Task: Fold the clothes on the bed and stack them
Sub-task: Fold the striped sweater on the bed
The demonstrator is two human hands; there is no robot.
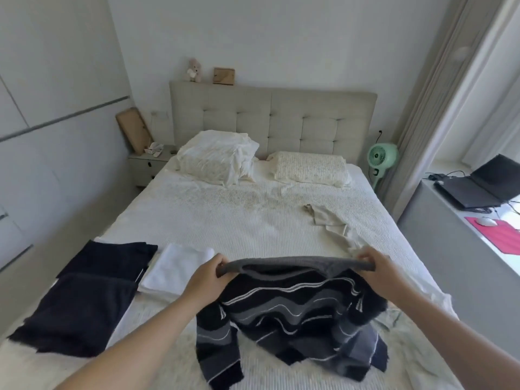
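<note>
Head view: beige garment [333,223] (unfolded) lies beyond held sweater [292,308].

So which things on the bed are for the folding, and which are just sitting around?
For the folding: striped sweater, held up by left hand and right hand; folded black clothes; folded white cloth; unfolded beige garment.

Just sitting around: pillows, green fan, laptop, teddy bear.

place: home bedroom | cues: bed [225,220], tufted headboard [281,119], 2 pillows [216,156], nightstand [146,164]
</note>
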